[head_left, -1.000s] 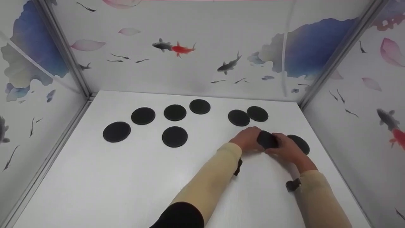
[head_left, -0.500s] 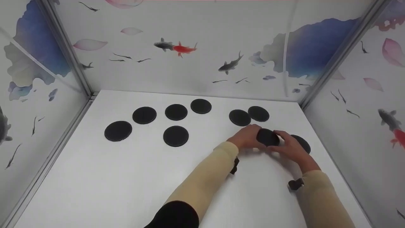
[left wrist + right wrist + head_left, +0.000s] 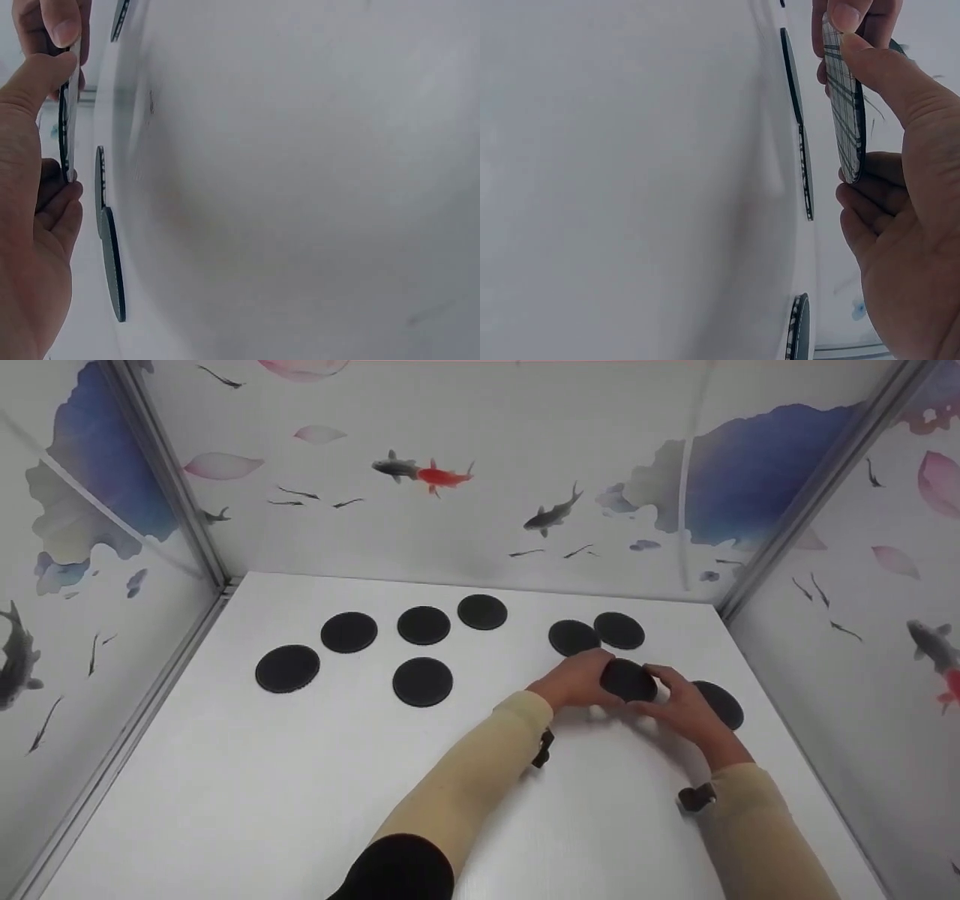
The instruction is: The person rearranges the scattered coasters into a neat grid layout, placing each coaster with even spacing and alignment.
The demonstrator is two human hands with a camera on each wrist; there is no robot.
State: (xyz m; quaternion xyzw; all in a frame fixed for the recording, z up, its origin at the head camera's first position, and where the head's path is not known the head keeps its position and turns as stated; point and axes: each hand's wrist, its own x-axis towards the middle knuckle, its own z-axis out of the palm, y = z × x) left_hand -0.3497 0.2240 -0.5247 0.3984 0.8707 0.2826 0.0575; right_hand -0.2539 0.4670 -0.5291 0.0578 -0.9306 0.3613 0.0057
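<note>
While the broad white table (image 3: 300,810) carries everything, your pale sleeves (image 3: 465,780) reach across its right part. Your left hand (image 3: 576,679) and right hand (image 3: 686,705) face each other, and each grip pinches one side of the same coaster, thumb near you and fingers round the far rim; that span probably keeps it steady and leaves its face uncovered. Eight other coasters lie black side up: five on your left, well apart from your hands, a pair (image 3: 574,637) just beyond them whose edges meet or nearly so, and one (image 3: 718,705) beside your right hand. Their loose spacing perhaps lets each be picked up singly. The held coaster (image 3: 628,681) is raised off the table between your hands, thin and round, its plain black face upward. Its underside (image 3: 841,105) is whitish with dark plaid lines. Smallest of all, your thumbs (image 3: 874,67) meet tip to tip at its near edge, likely sharing the load there.
</note>
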